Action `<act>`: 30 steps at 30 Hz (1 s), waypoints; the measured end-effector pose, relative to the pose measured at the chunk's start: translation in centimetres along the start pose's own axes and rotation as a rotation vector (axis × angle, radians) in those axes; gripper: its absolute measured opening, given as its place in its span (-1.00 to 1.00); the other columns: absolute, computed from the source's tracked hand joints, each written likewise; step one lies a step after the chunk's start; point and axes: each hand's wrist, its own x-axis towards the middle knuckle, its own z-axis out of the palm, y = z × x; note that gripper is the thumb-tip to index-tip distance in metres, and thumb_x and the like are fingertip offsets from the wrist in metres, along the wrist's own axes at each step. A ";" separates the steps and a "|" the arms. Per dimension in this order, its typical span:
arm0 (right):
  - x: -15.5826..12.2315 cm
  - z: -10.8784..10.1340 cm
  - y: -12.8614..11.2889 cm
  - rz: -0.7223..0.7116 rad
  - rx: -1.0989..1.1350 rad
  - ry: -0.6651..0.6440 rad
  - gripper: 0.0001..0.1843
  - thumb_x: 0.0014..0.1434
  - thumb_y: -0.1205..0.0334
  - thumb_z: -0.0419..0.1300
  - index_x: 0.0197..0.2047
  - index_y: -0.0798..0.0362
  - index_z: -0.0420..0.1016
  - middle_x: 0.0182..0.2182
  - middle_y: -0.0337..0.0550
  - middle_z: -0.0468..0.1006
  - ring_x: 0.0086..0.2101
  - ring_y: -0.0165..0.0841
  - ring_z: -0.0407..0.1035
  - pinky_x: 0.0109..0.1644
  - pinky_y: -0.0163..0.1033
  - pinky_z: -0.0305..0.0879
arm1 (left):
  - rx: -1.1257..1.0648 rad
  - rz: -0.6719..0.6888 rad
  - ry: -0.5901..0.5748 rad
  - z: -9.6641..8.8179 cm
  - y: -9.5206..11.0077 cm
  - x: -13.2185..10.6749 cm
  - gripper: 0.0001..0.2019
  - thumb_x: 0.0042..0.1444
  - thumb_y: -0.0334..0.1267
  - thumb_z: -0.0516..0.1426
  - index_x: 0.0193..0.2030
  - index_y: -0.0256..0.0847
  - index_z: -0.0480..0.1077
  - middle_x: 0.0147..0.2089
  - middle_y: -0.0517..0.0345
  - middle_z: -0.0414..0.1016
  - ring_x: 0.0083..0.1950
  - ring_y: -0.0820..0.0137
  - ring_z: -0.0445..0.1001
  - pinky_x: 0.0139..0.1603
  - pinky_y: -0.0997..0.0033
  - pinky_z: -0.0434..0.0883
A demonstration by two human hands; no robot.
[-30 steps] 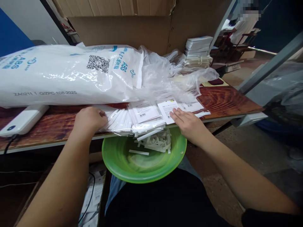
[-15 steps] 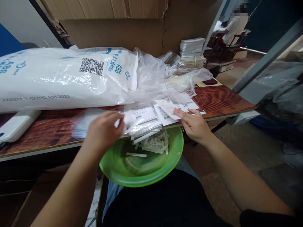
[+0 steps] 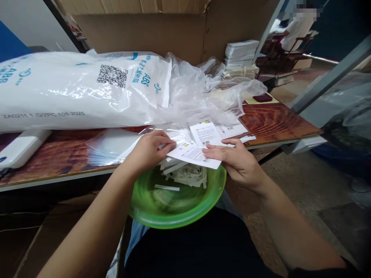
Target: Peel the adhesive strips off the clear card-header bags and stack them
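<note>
My right hand [image 3: 239, 160] grips a printed white card [image 3: 189, 154] at its right end, thumb beneath and fingers on top. The card lies tilted over the rim of a green basin [image 3: 179, 220], which rests on my lap. Against the card's left corner, my left hand [image 3: 153, 150] is closed in a pinch on what looks like a clear plastic bag [image 3: 131, 148]; its fingertips partly hide it. Another printed card [image 3: 205, 133] lies behind on the table. White paper strips [image 3: 188, 175] are heaped in the basin.
A large white ABS sack [image 3: 72, 92] lies along the back of the wooden table [image 3: 272, 125]. Crumpled clear plastic [image 3: 199, 92] adjoins it. Flat clear bags [image 3: 108, 146] and a white device [image 3: 23, 148] are at left. Paper stacks [image 3: 240, 58] stand behind; a person [image 3: 300, 31] sits farther off.
My right hand has drawn a card left and toward me, from the pile to above the basin. My left hand has moved right, up to the card's corner.
</note>
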 end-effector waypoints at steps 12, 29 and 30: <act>2.8 2.7 -1.9 -0.291 -0.470 -0.004 -0.71 0.31 0.39 -0.01 0.05 0.15 0.40 0.04 -0.07 0.52 0.08 -0.31 0.36 0.17 -0.06 0.06 | -0.075 0.027 -0.039 -0.1 1.2 0.2 -0.74 0.13 -0.17 0.13 -0.16 -0.22 0.58 -0.09 0.05 0.57 -0.07 0.31 0.52 0.01 0.34 0.42; 9.7 5.8 -0.1 0.307 -0.263 -0.071 -0.88 0.17 0.26 0.16 -0.39 0.07 0.46 -0.38 -0.22 0.48 -0.34 -0.35 0.29 -0.12 -0.16 -0.07 | -0.080 0.037 0.073 0.2 0.7 0.6 -0.77 0.16 -0.18 0.13 -0.14 -0.19 0.56 -0.09 0.11 0.58 -0.07 0.34 0.52 0.03 0.39 0.41; 9.8 6.1 0.0 0.341 -0.271 -0.039 -0.93 0.14 0.26 0.18 -0.35 0.08 0.44 -0.34 -0.20 0.48 -0.33 -0.34 0.30 -0.13 -0.18 -0.05 | -0.083 0.035 0.071 0.3 0.6 0.6 -0.77 0.16 -0.17 0.13 -0.15 -0.18 0.56 -0.09 0.10 0.58 -0.06 0.34 0.52 0.04 0.38 0.40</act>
